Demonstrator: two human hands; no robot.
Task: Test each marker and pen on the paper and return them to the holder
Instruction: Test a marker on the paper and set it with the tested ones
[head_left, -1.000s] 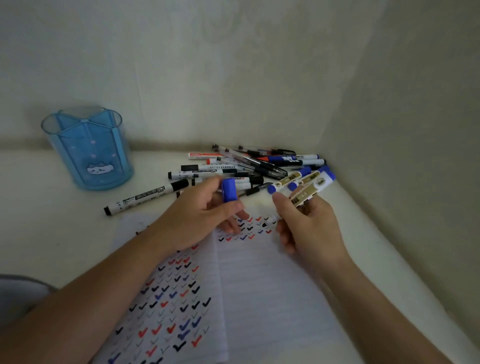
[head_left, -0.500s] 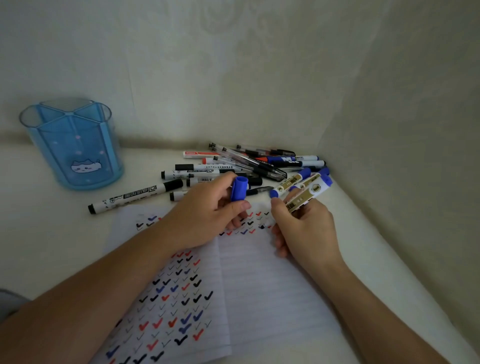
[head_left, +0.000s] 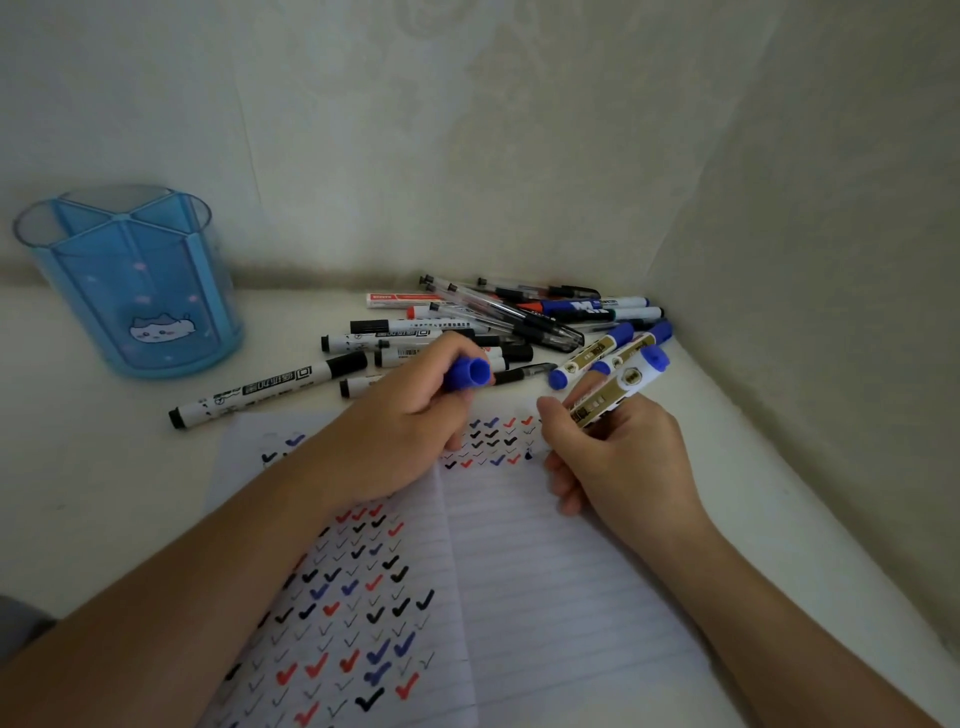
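Observation:
My left hand (head_left: 400, 426) pinches a blue marker cap (head_left: 467, 374), its open end facing me, above the top of the lined paper (head_left: 545, 571). My right hand (head_left: 618, 462) grips an uncapped white and gold marker (head_left: 618, 387) with a blue end, its tip down at the paper's top rows of check marks. A small dark blue dot lies on the paper under that tip. The blue see-through holder (head_left: 130, 280) with a cat picture stands at the back left, with nothing visible inside. A pile of markers and pens (head_left: 498, 327) lies behind my hands.
A black-capped white marker (head_left: 265, 387) lies apart from the pile, between the holder and the paper. Walls close the table at the back and right, meeting in a corner behind the pile. The left page is covered in red, blue and black check marks.
The view has shifted slightly. My right hand has tilted the marker tip down onto the paper, where a dark dot now shows. The left hand keeps the cap in about the same place.

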